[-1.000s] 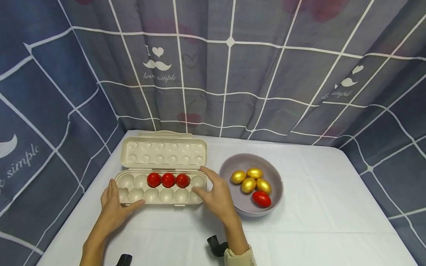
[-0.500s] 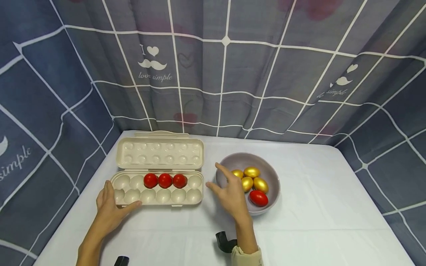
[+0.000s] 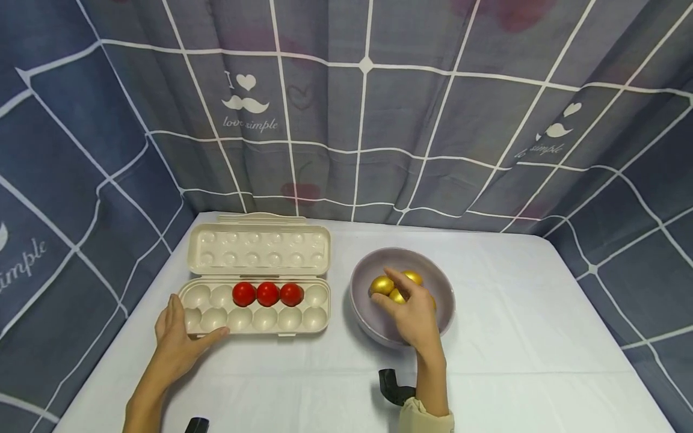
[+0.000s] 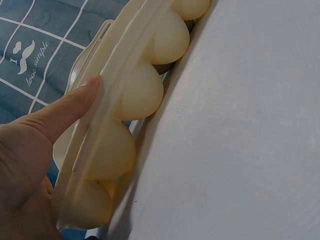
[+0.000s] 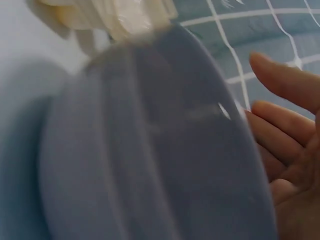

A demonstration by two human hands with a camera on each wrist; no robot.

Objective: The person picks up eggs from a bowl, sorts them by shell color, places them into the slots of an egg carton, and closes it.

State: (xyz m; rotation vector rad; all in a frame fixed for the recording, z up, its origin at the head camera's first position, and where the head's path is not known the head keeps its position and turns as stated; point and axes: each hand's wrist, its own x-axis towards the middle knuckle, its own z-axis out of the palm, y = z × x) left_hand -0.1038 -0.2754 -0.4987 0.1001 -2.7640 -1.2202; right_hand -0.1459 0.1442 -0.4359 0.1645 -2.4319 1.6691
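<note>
My left hand (image 3: 175, 346) holds the near left corner of an open cream egg carton (image 3: 238, 341). Its thumb (image 4: 65, 111) lies along the carton's front rim in the left wrist view, fingers at the end. Three red eggs (image 3: 267, 294) sit side by side in the carton's back row. My right hand (image 3: 415, 313) hovers over a mauve bowl (image 3: 361, 310), thumb and forefinger apart, nothing visibly held. Golden eggs (image 3: 382, 285) lie in the bowl, partly hidden by the hand. The right wrist view shows mostly the bowl's outer wall (image 5: 150, 150), with relaxed fingers beyond it.
The carton's lid (image 3: 258, 249) lies folded back. A white cloth (image 3: 530, 313) covers the table. Dark gridded curtains (image 3: 325, 108) stand behind and at both sides. A black device (image 3: 395, 388) is at the right wrist, another (image 3: 197, 424) near the left forearm.
My right hand has left the carton's right end and moved right, over the bowl. It now hides the bowl's red egg. The left hand stays at the carton; the view shifted slightly.
</note>
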